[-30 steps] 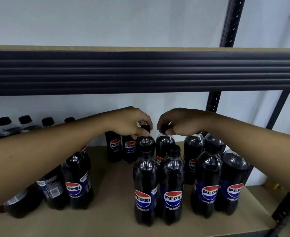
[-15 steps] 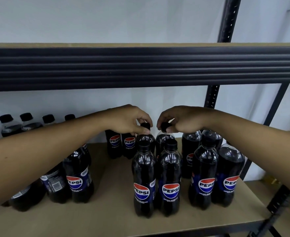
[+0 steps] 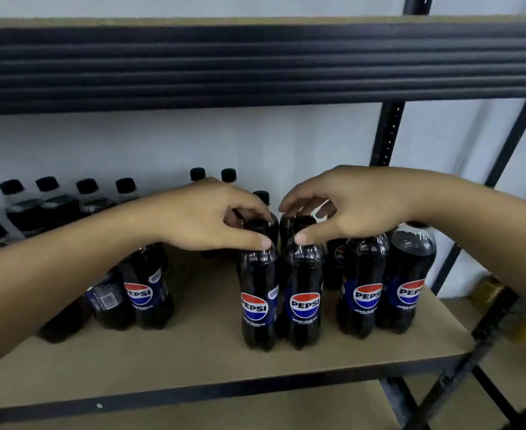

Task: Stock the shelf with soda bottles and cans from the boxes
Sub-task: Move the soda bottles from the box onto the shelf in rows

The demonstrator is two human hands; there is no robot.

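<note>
Two Pepsi bottles stand side by side near the front of the shelf board [image 3: 193,358]. My left hand [image 3: 209,215] curls over the black cap of the left front bottle [image 3: 257,305], thumb on its neck. Over the cap of the right front bottle [image 3: 305,305] my right hand [image 3: 358,203] arches, its thumb tip touching the neck and its fingers loosely curved. Two more bottles stand right behind this pair, mostly hidden by my hands.
Two Pepsi bottles [image 3: 364,293] stand to the right and several more [image 3: 144,293] to the left and along the back wall. The upper shelf beam [image 3: 255,66] hangs low overhead. A black upright [image 3: 385,135] stands at the right. Gold cans [image 3: 488,290] sit lower right.
Both hands have let go of the second-row bottle caps and drawn back onto the caps of the front pair. My view has dropped and moved closer.
</note>
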